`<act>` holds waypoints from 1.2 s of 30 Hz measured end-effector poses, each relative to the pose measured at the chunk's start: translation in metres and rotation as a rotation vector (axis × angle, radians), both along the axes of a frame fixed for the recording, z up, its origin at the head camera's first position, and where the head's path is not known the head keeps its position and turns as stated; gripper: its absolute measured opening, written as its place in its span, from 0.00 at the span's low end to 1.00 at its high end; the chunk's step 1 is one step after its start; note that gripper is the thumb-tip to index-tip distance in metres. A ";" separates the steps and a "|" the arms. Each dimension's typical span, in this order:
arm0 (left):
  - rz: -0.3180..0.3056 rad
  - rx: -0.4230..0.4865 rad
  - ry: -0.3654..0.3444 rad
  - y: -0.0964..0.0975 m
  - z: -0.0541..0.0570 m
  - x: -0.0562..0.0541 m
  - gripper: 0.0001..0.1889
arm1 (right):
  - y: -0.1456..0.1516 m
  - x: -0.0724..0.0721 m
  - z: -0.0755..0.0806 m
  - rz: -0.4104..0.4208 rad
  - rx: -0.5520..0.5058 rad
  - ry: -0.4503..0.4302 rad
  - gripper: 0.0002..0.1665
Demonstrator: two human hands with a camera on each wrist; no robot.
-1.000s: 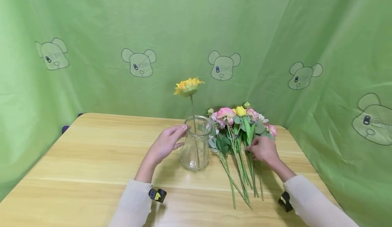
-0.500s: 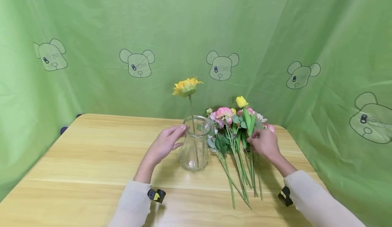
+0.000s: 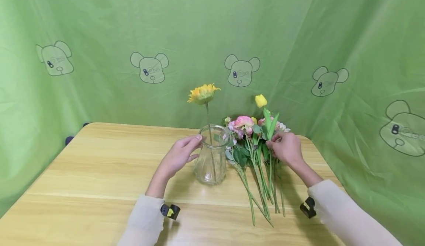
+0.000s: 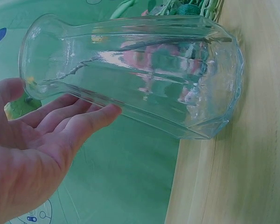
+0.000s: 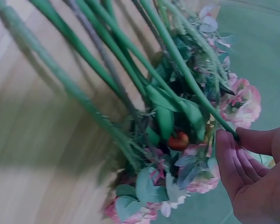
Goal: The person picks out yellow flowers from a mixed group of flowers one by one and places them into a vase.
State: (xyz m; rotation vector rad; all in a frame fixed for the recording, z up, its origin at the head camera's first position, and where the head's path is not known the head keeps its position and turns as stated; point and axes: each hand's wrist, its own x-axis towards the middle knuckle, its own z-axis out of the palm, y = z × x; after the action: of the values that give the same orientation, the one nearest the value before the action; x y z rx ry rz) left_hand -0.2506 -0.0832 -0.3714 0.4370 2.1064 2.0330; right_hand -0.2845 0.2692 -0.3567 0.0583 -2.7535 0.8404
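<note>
A clear glass vase [image 3: 210,168] stands upright on the table, holding one yellow sunflower-like bloom [image 3: 203,94] on a long stem. My left hand [image 3: 180,153] rests against the vase's left side, thumb at the rim; in the left wrist view, its other fingers [image 4: 91,122] lie fairly straight along the glass. Between thumb and fingertips, my right hand [image 3: 286,148] pinches the green stem of a yellow tulip [image 3: 261,100], just below its leaves. The tulip is upright, its bloom above the pile of flowers. In the right wrist view, the pinched stem [image 5: 196,88] runs across several others.
Right of the vase lies a pile of artificial flowers, with pink blooms [image 3: 244,123], dark leaves and long green stems [image 3: 260,198] pointing toward me. An orange-red bud [image 5: 178,140] shows among them. A green curtain [image 3: 196,28] surrounds the wooden table [image 3: 99,172].
My right hand has lifted the yellow tulip up out of the pile, its bloom rising clear of the others. My left hand has stayed at the vase.
</note>
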 end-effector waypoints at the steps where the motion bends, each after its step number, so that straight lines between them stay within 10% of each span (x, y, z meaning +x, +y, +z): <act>1: -0.003 0.000 0.002 0.000 0.000 0.000 0.30 | -0.001 0.000 0.002 0.000 -0.003 0.002 0.10; 36: 0.025 -0.006 0.003 0.000 -0.001 0.001 0.28 | -0.048 0.003 0.044 0.031 -0.324 -0.063 0.14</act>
State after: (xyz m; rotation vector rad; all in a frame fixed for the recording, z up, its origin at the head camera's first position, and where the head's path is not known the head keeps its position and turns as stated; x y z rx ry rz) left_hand -0.2498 -0.0829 -0.3721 0.4146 2.1298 2.0395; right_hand -0.2820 0.2209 -0.3122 0.0131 -2.6404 1.3052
